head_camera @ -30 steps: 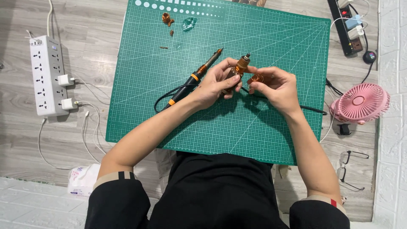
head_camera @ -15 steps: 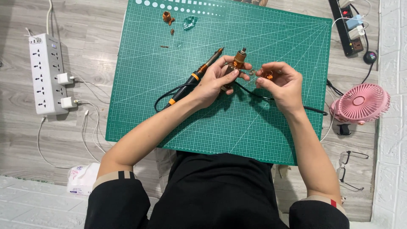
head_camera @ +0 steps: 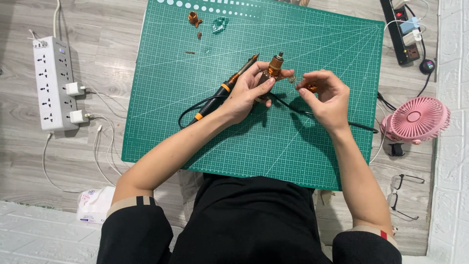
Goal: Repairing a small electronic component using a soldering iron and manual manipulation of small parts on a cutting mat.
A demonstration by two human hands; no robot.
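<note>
A small copper-coloured motor part [head_camera: 273, 68] is being held above the green cutting mat [head_camera: 195, 122], the left hand [head_camera: 251, 93] clamping it steady while the right hand [head_camera: 325, 95] is pinching a tiny orange piece [head_camera: 311, 88] beside it; a soldering iron [head_camera: 224, 90] is lying just left.

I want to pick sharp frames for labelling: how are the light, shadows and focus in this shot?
Head view: even, soft light; faint shadows fall on the green gridded cutting mat just below both hands, left hand and right hand; no strong glare; the small copper-coloured part looks sharp, with slight wide-angle bending at the edges.
</note>
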